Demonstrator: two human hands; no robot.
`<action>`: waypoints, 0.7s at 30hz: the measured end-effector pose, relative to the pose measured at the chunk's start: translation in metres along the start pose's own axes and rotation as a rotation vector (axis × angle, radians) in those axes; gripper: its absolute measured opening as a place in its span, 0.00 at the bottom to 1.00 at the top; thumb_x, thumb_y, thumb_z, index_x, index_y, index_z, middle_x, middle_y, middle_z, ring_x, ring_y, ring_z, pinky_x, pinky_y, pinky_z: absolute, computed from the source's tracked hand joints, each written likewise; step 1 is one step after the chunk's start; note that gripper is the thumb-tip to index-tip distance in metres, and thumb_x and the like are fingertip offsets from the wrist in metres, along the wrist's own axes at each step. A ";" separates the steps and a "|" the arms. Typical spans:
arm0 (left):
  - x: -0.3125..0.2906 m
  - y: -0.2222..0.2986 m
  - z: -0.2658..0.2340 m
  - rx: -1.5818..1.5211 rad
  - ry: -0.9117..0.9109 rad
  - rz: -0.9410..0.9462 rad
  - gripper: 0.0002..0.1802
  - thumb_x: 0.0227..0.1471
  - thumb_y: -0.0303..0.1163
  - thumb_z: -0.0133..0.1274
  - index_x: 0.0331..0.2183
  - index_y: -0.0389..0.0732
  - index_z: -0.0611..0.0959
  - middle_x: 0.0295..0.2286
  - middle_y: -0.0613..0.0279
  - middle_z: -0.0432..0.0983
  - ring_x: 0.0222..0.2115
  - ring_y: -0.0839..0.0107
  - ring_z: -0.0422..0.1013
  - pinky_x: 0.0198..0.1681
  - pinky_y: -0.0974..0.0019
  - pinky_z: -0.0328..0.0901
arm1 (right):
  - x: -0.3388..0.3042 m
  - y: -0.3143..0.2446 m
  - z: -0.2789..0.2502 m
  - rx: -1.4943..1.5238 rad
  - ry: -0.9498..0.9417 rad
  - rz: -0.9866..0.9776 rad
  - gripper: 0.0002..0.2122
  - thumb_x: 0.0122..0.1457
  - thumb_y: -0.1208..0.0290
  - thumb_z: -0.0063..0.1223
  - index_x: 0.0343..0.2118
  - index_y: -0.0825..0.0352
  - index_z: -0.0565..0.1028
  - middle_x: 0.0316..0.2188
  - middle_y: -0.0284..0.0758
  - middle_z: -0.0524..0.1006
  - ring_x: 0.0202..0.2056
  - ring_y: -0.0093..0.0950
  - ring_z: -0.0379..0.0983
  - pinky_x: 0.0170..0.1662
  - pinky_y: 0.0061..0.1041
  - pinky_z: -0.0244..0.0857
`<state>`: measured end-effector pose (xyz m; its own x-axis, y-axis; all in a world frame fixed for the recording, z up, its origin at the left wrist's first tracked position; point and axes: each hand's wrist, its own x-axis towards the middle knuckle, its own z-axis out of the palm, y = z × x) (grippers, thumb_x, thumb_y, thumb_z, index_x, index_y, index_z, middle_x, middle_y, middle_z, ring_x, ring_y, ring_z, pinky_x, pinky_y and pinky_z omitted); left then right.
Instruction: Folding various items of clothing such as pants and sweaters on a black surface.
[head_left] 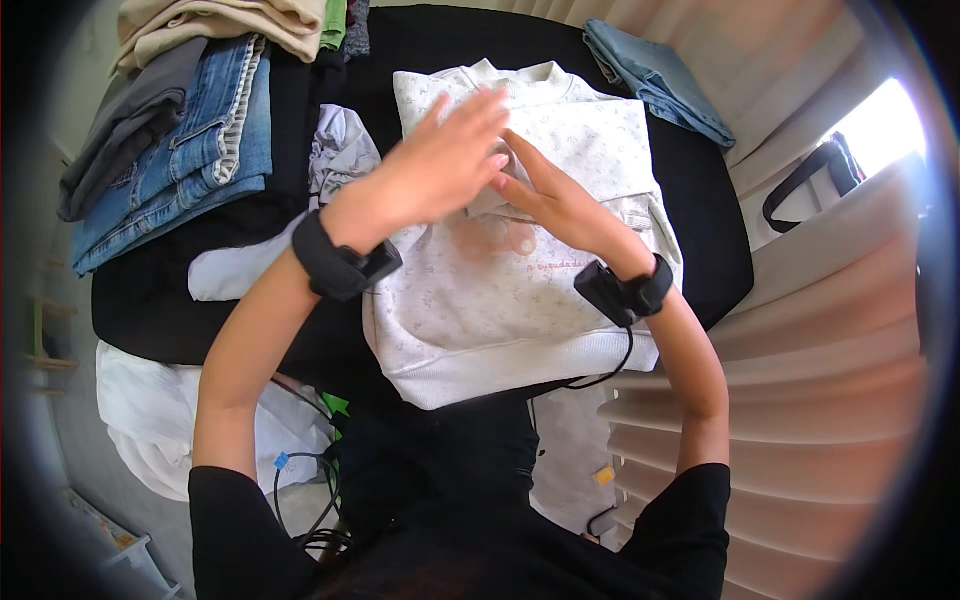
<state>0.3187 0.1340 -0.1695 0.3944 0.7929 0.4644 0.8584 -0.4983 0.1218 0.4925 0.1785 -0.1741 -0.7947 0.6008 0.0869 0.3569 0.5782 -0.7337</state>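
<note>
A white sweatshirt [460, 320] with a faint small print and a peach motif lies in front of me, its collar at the far end and its ribbed hem toward me. One sleeve [600, 150] is laid across its upper part. Over the chest, my left hand [440, 160] has its fingers stretched out, slightly blurred. My right hand [565, 205] is beside it, fingers and thumb apart and pointing left, over or touching the fabric. Their fingertips nearly meet, and neither hand shows a grip on the cloth.
The sweatshirt rests on a black-covered surface [720, 230]. Folded jeans [215, 140], a dark grey garment [130, 130] and a beige one [220, 25] are stacked left. Crumpled pale cloth [340, 150] lies nearby. Folded blue denim [660, 80] sits far right, by curtains [800, 400].
</note>
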 end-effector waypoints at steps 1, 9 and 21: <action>-0.004 0.002 0.009 -0.027 -0.148 -0.001 0.24 0.52 0.37 0.34 0.49 0.34 0.60 0.52 0.51 0.50 0.54 0.62 0.45 0.55 0.61 0.41 | 0.004 0.006 0.000 -0.017 -0.049 -0.004 0.26 0.55 0.59 0.38 0.51 0.72 0.53 0.51 0.48 0.56 0.53 0.38 0.51 0.53 0.29 0.45; -0.021 -0.016 0.024 -0.028 -0.378 -0.029 0.25 0.53 0.36 0.32 0.51 0.36 0.56 0.53 0.54 0.48 0.55 0.64 0.44 0.56 0.62 0.39 | -0.017 0.094 -0.043 -0.679 0.084 0.240 0.29 0.56 0.49 0.26 0.55 0.66 0.47 0.57 0.41 0.43 0.59 0.33 0.35 0.58 0.33 0.28; 0.069 -0.048 -0.008 -0.199 -0.784 -0.104 0.21 0.46 0.40 0.45 0.39 0.34 0.73 0.35 0.54 0.70 0.39 0.63 0.65 0.41 0.66 0.59 | -0.003 0.100 -0.142 -0.460 0.039 0.473 0.21 0.50 0.65 0.48 0.48 0.64 0.64 0.47 0.39 0.65 0.47 0.32 0.61 0.49 0.25 0.54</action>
<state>0.3021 0.2098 -0.1357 0.4940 0.8169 -0.2978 0.8581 -0.4028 0.3184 0.6004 0.3127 -0.1526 -0.4856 0.8624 -0.1430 0.8432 0.4189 -0.3369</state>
